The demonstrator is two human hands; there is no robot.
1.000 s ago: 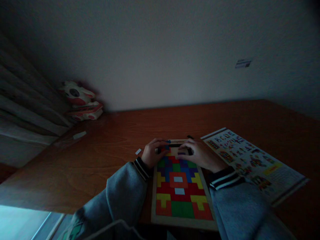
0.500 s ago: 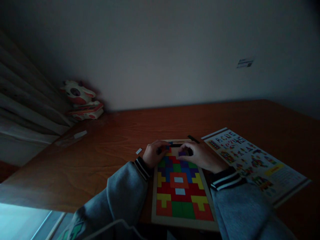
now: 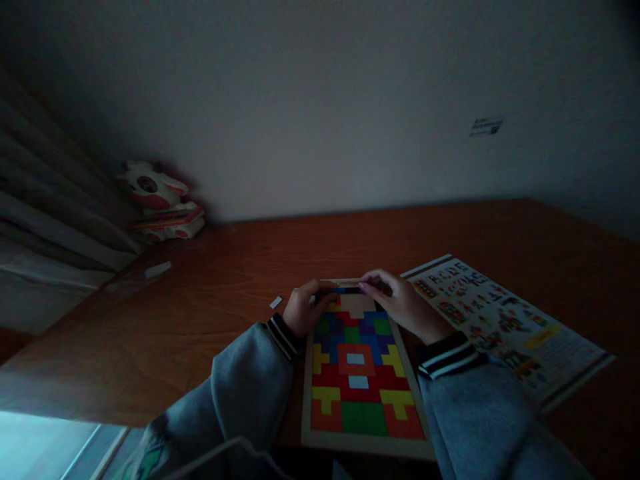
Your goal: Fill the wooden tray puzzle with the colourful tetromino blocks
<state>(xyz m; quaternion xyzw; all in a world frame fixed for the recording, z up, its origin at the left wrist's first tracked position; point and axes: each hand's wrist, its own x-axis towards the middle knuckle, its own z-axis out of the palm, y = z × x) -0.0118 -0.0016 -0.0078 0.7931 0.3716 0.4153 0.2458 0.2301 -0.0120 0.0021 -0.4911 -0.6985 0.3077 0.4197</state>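
On the brown bench [image 3: 225, 267], a flat wooden tray [image 3: 367, 445] lies between 2 grey sleeves [image 3: 253, 390], with its long sides going from near to far. Bright blocks fill most of it: green blocks [image 3: 364, 419] in the middle of the near end, orange blocks [image 3: 326, 421] at both near corners, and 2 white blocks [image 3: 359, 382] farther up the middle. Pale wood [image 3: 356, 304] shows near the far end.

The left hand [image 3: 303, 310] is at the far left corner of the tray. Its fingers are bent, and I cannot tell if they grip anything. The right hand [image 3: 401, 303] is over the far right part, and its fingers pinch a small purple block [image 3: 363, 287].

To the right is a big sheet [image 3: 540, 337] with bright pictures. A small white piece [image 3: 276, 303] lies left of the left hand. Far left, a toy cow [image 3: 159, 190] sits against the wall [image 3: 325, 120], near a curtain [image 3: 55, 207].
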